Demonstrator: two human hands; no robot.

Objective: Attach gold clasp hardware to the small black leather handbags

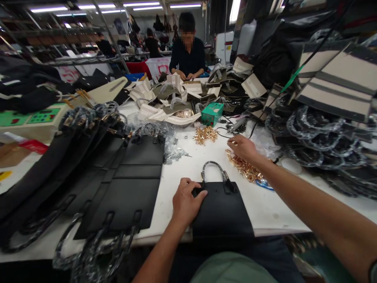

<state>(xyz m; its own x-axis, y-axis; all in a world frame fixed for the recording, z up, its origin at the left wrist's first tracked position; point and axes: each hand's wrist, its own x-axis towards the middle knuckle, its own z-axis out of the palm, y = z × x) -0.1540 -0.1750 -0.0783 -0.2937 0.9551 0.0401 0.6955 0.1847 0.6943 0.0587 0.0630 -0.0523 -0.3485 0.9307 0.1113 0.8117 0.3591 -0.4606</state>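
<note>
A black leather bag panel (224, 214) with a wrapped handle (214, 169) lies at the near edge of the white table (188, 165). My left hand (186, 202) rests on its upper left corner, fingers curled over the edge. My right hand (244, 147) reaches out to a heap of small gold metal fittings (246, 168), fingers curled down over the pile's far end; what they hold, if anything, I cannot make out. A second heap of gold fittings (205, 134) lies further back.
Black bag panels with wrapped handles (129, 184) are stacked at left. A teal box (212, 113) stands mid-table. Wrapped handles and striped bags (330, 129) pile at right. A person in dark clothes (187, 55) works at the far end among cream pieces.
</note>
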